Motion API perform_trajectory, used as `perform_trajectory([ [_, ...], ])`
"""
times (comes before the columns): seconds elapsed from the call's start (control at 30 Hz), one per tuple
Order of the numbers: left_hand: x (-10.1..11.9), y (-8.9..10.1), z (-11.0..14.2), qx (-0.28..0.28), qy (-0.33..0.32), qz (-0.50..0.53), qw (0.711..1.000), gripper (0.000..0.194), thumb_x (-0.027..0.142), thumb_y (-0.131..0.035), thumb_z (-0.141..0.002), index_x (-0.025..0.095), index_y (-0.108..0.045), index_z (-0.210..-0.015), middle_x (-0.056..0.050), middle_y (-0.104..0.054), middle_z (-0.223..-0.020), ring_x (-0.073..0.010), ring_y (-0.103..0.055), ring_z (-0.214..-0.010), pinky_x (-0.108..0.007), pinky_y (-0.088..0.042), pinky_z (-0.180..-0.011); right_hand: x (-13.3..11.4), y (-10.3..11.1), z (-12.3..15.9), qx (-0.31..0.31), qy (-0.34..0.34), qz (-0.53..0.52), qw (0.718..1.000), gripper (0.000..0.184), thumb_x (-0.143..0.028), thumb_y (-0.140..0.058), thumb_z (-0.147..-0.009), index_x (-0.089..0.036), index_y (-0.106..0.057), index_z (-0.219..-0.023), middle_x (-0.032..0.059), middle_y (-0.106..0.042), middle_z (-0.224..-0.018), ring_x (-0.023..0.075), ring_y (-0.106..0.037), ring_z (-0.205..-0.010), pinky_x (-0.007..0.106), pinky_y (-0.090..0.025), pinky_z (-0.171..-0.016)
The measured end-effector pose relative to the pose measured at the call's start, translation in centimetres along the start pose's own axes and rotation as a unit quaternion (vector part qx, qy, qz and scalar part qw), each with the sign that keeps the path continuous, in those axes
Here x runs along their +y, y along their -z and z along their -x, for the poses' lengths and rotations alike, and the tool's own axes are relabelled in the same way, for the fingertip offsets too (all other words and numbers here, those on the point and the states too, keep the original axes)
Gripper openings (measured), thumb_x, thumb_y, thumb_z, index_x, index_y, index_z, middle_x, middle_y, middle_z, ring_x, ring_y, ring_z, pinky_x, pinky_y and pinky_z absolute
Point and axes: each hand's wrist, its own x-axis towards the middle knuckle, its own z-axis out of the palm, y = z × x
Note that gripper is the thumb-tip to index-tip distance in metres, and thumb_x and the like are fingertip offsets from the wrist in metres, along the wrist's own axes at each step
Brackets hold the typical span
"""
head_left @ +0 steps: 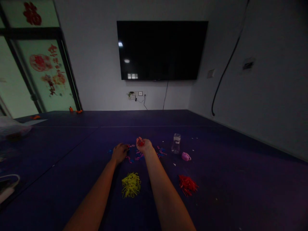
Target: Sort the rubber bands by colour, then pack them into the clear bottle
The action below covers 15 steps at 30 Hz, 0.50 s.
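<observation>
Inspecting the work surface, I find a dark blue-purple top, dimly lit, with loose small pieces grouped mostly by colour. My right hand is turned palm up, fingers curled round a small clump of red pieces held in the palm; the number of pieces cannot be made out. My left hand is palm down and low over the surface, fingers bent, beside the scatter of pink and blue pieces; whether it grips any of them I cannot tell. That scatter lies loosely on both sides of my right wrist, with some strays to the left of my left hand. Nearer to me, between my forearms, sits a yellow heap of thin looped pieces, touched by neither hand. To the right of my right forearm lies a red heap, likewise untouched. Beyond it I note a clear bottle, with a pink lid just beside it, apart from the bottle. Small white scraps are noted around these two items. At the far left lies a translucent plastic bag. A large dark screen is mounted on the facing wall.
</observation>
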Motion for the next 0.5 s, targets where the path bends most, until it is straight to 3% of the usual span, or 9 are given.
perform_trajectory([
  [0.2,-0.23,-0.19,-0.20,-0.030,-0.007,-0.041,0.999,0.031,0.021,-0.041,-0.087,0.027,-0.064,-0.108,-0.002,-0.063,-0.117,-0.0223,-0.046,-0.119,-0.043,-0.033,-0.100,-0.26,-0.22,0.58,0.032,-0.045,-0.022,0.998,0.026,-0.011,-0.026,-0.086,-0.015,-0.050,-0.078,-0.0012,-0.049,-0.055,0.0086,-0.052,-0.047,0.014,-0.045,-0.039],
  [0.5,-0.06,-0.26,0.02,-0.028,-0.021,-0.068,0.997,0.034,0.017,-0.040,-0.087,0.027,-0.062,-0.110,-0.003,-0.061,-0.120,-0.0226,-0.046,-0.118,-0.044,-0.033,-0.099,-0.19,-0.03,0.41,0.014,-0.028,-0.005,1.000,0.028,-0.007,-0.026,-0.084,-0.015,-0.050,-0.072,-0.0027,-0.046,-0.051,0.0076,-0.050,-0.044,0.014,-0.045,-0.040],
])
